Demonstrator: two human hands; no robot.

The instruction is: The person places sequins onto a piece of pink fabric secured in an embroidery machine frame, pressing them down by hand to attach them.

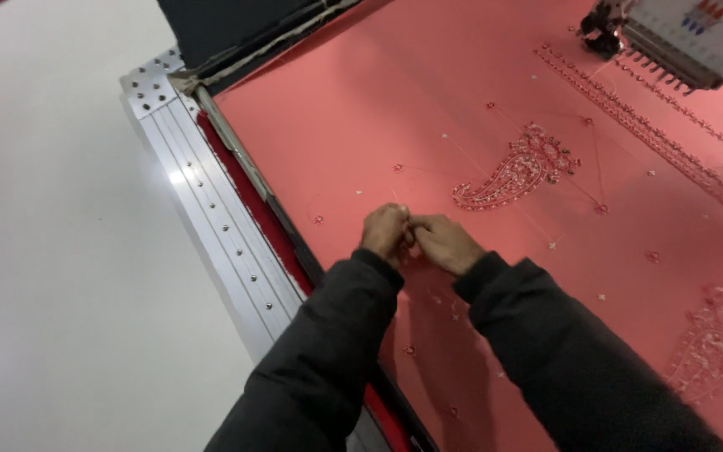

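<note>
My left hand and my right hand meet fingertip to fingertip low over a stretched coral-pink fabric. Both sets of fingers are pinched together, and a thin pale thread runs up from the pinch. What else they hold is too small to tell. Both arms wear dark sleeves. An embroidered paisley motif lies just right of and beyond the hands. Small stitched dots and flowers are scattered around them.
A silver metal frame rail with screws borders the fabric on the left, beside a white table top. An embroidery machine head sits at the top right above a stitched border band. Another paisley motif lies at the lower right.
</note>
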